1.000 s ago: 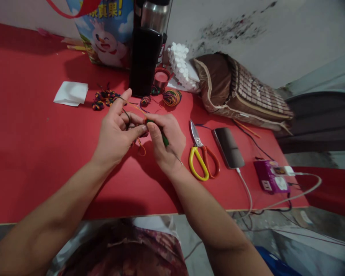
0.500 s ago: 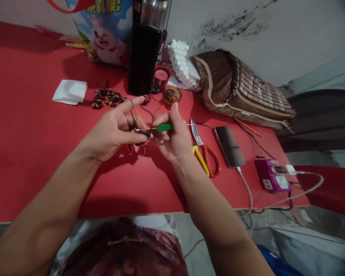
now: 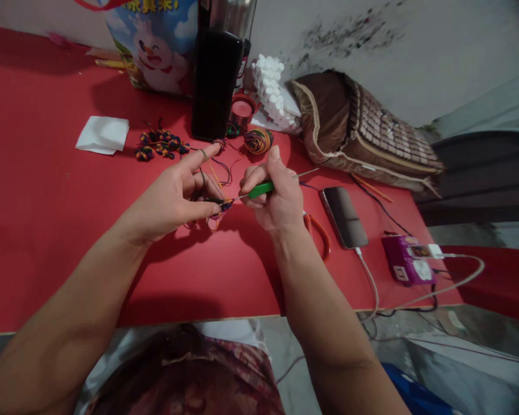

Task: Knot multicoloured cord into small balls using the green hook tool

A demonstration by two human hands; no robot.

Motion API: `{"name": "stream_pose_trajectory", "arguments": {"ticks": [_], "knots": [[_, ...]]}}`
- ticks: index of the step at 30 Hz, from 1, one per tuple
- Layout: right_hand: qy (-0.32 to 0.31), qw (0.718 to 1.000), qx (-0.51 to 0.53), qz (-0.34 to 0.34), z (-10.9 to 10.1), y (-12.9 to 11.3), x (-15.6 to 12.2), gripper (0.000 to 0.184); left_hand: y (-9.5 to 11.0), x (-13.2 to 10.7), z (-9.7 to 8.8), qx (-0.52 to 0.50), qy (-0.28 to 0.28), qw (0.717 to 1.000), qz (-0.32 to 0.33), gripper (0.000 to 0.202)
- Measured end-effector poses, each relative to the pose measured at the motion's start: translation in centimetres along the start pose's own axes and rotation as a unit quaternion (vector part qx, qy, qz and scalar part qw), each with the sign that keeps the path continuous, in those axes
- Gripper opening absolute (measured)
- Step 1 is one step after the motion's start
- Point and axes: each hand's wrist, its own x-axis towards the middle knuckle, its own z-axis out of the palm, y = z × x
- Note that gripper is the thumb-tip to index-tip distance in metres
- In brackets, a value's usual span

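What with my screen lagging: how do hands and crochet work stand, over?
Left hand pinches the multicoloured crochet piece, thread over forefinger. Right hand grips the green-handled hook, tip at the piece. Scissors lie partly under right hand.

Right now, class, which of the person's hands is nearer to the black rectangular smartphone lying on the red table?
Right. The right hand, gripping a green-handled hook, is just left of the smartphone, apart from it; the left hand, pinching multicoloured thread, lies farther left.

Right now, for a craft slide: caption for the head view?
Right hand works a green-handled hook into multicoloured thread pinched by the left hand over a red table.
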Motion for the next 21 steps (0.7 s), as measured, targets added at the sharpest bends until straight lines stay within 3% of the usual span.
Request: {"name": "stream_pose_trajectory", "arguments": {"ticks": [21], "knots": [[0.104,0.992,-0.041,-0.06,1.3,-1.5,-0.6,0.073,-1.0,0.8,-0.8,0.029,0.026,0.999,0.021,0.091]]}}
